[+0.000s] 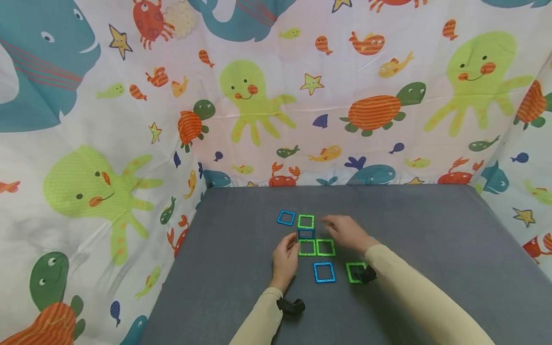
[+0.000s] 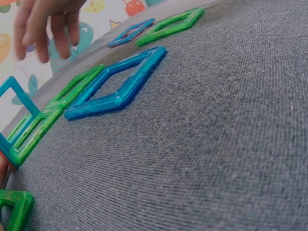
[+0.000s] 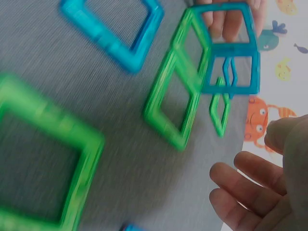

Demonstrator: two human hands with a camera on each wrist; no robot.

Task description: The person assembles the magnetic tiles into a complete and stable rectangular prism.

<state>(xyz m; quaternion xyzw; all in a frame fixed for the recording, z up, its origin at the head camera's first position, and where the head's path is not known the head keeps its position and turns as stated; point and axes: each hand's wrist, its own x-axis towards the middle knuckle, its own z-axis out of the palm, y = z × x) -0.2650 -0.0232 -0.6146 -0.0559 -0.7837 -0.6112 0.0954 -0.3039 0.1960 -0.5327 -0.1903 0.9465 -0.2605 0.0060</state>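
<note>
Two green square magnetic tiles lie flat side by side, the left one (image 1: 307,255) touching the right one (image 1: 326,255). Blue square tiles (image 3: 230,46) stand upright on their far and left sides, forming a corner. My left hand (image 1: 285,258) is at the left of this corner, its relaxed fingers (image 3: 233,25) showing through a blue frame. Above the table, to the right of a flat green tile (image 1: 305,215) behind the corner, my right hand (image 1: 345,232) hovers. Its fingers and thumb are spread and hold nothing.
A flat blue tile (image 1: 285,224) lies at the back left. Nearer me lie another blue tile (image 1: 325,281) and a green one (image 1: 348,273), partly covered by the right wrist's black strap. A bit of blue shows behind the right wrist. A patterned curtain (image 1: 267,163) borders the grey table.
</note>
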